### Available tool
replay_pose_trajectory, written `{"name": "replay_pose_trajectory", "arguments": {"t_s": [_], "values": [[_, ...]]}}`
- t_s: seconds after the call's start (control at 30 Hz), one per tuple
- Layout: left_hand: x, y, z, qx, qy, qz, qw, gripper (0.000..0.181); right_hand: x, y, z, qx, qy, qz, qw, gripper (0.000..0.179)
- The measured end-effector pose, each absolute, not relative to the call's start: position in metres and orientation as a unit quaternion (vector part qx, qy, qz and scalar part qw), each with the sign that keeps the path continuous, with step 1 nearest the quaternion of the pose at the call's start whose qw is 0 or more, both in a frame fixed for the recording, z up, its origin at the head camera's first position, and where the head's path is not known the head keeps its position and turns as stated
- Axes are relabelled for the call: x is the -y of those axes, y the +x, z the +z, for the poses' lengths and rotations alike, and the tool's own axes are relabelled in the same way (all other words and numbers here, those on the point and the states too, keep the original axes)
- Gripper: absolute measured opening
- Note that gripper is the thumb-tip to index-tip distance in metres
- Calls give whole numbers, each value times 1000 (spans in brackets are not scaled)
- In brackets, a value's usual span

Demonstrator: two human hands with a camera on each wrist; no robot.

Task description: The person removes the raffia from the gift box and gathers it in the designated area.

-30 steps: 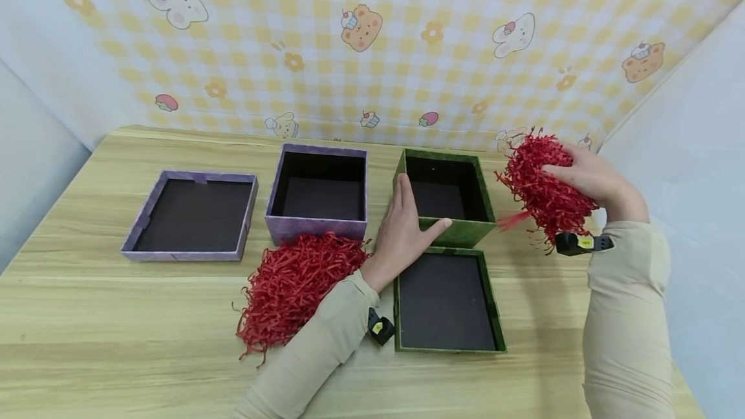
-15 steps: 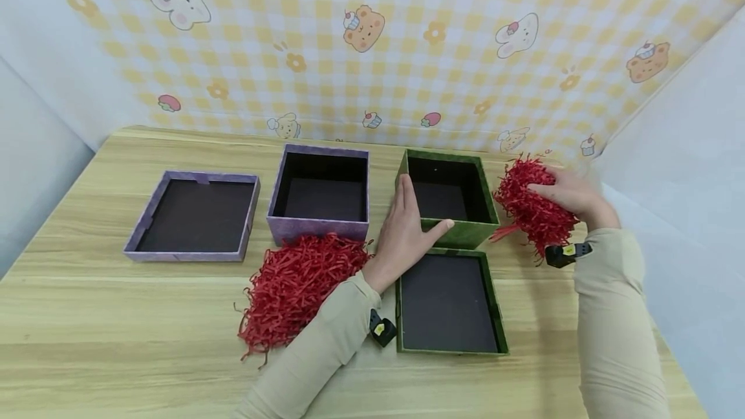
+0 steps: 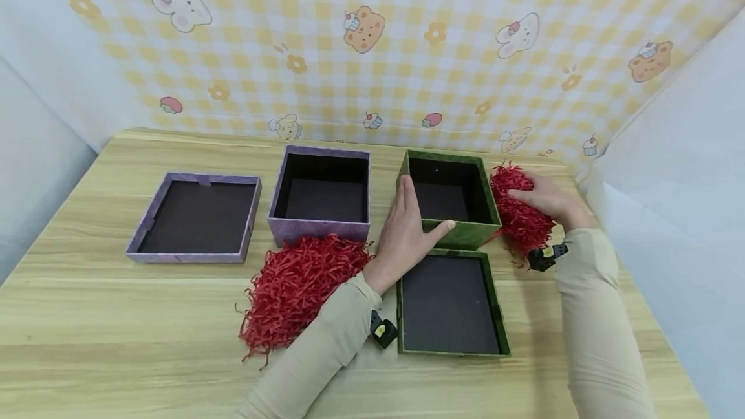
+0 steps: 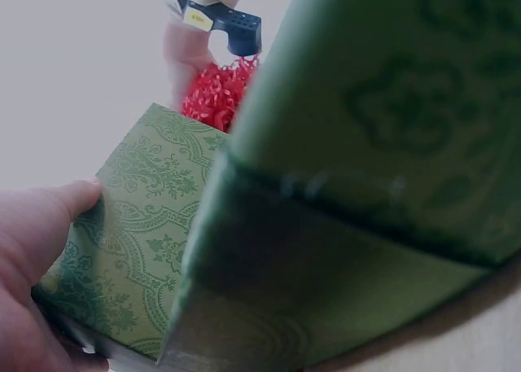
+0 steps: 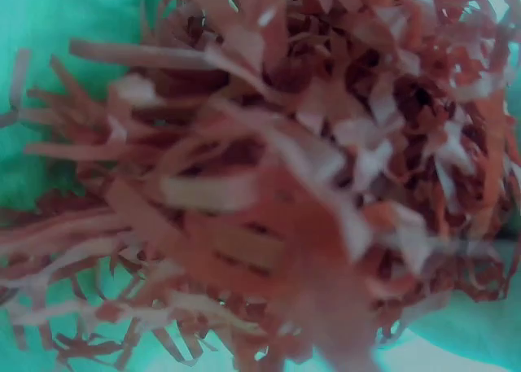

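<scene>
My right hand (image 3: 544,196) grips a bundle of red shredded paper (image 3: 518,218) close to the right side of the open green box (image 3: 465,233). Loose strands of that bundle fill the right wrist view, and the fingertips are buried in them. With its fingers straight, my left hand (image 3: 403,235) rests against the green box: fingers along its left side, thumb on its front face. The left wrist view shows the thumb touching the patterned green wall (image 4: 151,217). In front of the box lies the green lid (image 3: 451,306), inside facing up.
Left of the green box stands an open purple box (image 3: 320,231), with its purple lid (image 3: 185,256) further left. A second heap of red shredded paper (image 3: 297,296) lies in front of the purple box, partly behind my left forearm. A checked cloth (image 3: 326,83) hangs behind the wooden table (image 3: 116,341).
My right hand has moved left and slightly down with the red shredded paper, from the right of the table to beside the green box. The left hand has stayed in place.
</scene>
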State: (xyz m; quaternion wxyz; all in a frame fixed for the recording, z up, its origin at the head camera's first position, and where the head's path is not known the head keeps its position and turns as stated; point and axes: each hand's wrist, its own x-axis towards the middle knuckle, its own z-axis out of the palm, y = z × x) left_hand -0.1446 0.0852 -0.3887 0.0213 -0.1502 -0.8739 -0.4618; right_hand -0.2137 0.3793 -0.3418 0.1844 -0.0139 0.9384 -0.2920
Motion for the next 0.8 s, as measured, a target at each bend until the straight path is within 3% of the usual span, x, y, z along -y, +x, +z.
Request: {"name": "replay_pose_trajectory", "arguments": {"t_s": [0.43,0.8], "values": [[-86,-143,-390,871,-150,-467,22,102,-361,-219,-359,-941,-26,-278,193,82],[-85,-145,-389,874,-150,-462,18,102,-358,-215,-349,-953,-30,-223,203,84]]}}
